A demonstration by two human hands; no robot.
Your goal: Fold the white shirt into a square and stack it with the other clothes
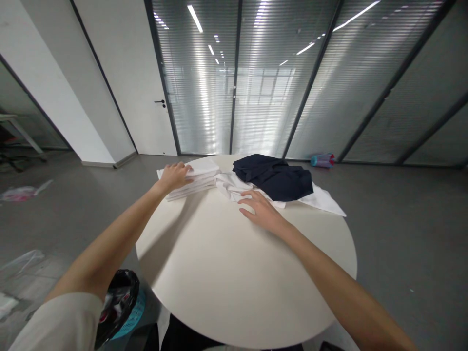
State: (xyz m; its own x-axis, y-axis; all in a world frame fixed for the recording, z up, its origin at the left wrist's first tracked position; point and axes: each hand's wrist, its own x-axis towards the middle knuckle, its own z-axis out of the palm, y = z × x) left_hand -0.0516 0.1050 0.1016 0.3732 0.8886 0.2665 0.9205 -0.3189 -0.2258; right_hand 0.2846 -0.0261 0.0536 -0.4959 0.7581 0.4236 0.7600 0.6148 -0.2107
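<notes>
My left hand (174, 176) lies flat, fingers stretched out, on top of a stack of folded white cloth (199, 178) at the far left of the round white table (234, 273). My right hand (260, 208) rests palm down with fingers spread at the near edge of a crumpled white garment (234, 187). A dark navy garment (276, 177) lies heaped on that white one, just beyond my right hand. Neither hand holds anything.
A bin with a black bag (119, 304) stands on the floor by the table's near left edge. A small blue and red object (322, 160) lies on the grey floor by the glass wall. Plastic scraps (22, 193) lie at far left.
</notes>
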